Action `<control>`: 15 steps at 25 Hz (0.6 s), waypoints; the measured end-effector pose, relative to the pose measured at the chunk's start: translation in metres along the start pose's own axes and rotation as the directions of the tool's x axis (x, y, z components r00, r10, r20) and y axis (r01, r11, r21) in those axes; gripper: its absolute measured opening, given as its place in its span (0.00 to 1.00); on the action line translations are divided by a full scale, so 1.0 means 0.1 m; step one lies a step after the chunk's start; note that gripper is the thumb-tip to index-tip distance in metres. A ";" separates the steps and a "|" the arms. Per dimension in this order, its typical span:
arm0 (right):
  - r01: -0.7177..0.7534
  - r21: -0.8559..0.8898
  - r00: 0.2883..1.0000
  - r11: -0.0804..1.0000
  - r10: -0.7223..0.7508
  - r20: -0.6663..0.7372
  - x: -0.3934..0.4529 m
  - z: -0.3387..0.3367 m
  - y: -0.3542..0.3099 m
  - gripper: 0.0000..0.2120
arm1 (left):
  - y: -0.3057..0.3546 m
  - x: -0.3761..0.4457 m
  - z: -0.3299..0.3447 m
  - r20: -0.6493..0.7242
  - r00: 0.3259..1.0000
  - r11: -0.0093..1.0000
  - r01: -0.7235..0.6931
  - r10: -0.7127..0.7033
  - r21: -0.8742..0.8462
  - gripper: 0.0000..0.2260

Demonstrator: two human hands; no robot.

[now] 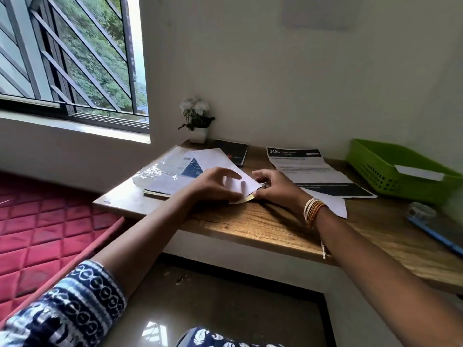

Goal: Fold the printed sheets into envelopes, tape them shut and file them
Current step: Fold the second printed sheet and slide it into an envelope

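Two bare hands meet over a white folded paper sheet (235, 182) near the middle of the wooden worktop (263, 224). My left hand (213, 184) lies on the sheet's left part, its fingers curled loosely on top and the thumb at the near edge, a light pinching grip on the paper. My right hand (274, 185), with a stack of thin orange and white bangles (313, 211) at the wrist, pinches the sheet's right corner, fingers curled close. A small yellowish strip (246, 199), perhaps tape, shows at the near edge between the hands; I cannot tell for sure.

To the right lie flat printed sheets with black header bands (308, 169), not yet folded. Farther right stands a green plastic mesh tray (370, 171) with one white folded piece (418, 172) already inside. To the left rests a clear plastic sleeve of papers (162, 171); at the far edge sit a dark notebook (234, 152) and a small white-flowered plant in a white pot (196, 121).

My judgement: the fold is being held for sealing. If either grip slackens, the flap could spring open or the crease could skew. Tape pressed down crooked would wrinkle or catch my fingers. The sheet lies near the worktop's front edge, so a sliding push might send it off.
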State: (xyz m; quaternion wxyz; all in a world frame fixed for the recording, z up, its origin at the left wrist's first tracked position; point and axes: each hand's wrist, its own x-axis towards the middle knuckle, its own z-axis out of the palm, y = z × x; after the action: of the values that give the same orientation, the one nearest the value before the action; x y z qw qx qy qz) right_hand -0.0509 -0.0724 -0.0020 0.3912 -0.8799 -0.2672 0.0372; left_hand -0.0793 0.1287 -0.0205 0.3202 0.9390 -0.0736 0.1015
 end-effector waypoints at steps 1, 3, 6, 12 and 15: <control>-0.010 0.017 1.000 1.000 0.010 -0.015 -0.01 -0.01 0.01 0.28 | 0.00 -0.01 0.00 0.005 1.000 1.000 0.000 0.000 -0.015 0.27; -0.056 0.131 0.998 0.990 0.061 -0.033 -0.01 -0.02 0.04 0.29 | 0.01 -0.01 0.01 0.027 1.000 1.000 0.000 0.001 -0.026 0.27; -0.213 0.607 0.974 0.766 0.215 0.070 -0.05 -0.05 -0.01 0.26 | 0.03 -0.02 0.05 0.000 1.000 1.000 -0.004 0.004 -0.017 0.28; -0.281 0.841 0.931 0.462 0.345 0.122 -0.06 -0.08 -0.05 0.18 | 0.09 -0.06 0.07 -0.097 0.993 0.995 -0.052 0.060 0.082 0.32; -0.268 0.835 0.931 0.481 0.352 0.096 -0.07 -0.06 -0.05 0.16 | 0.09 -0.05 0.09 -0.122 0.989 0.988 -0.059 0.077 0.146 0.32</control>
State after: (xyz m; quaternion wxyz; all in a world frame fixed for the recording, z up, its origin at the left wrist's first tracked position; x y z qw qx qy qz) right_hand -0.0578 -0.0771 0.0042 0.7603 -0.6198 -0.0362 0.1912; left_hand -0.0848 0.1163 -0.0239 0.2531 0.9479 -0.0776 0.1773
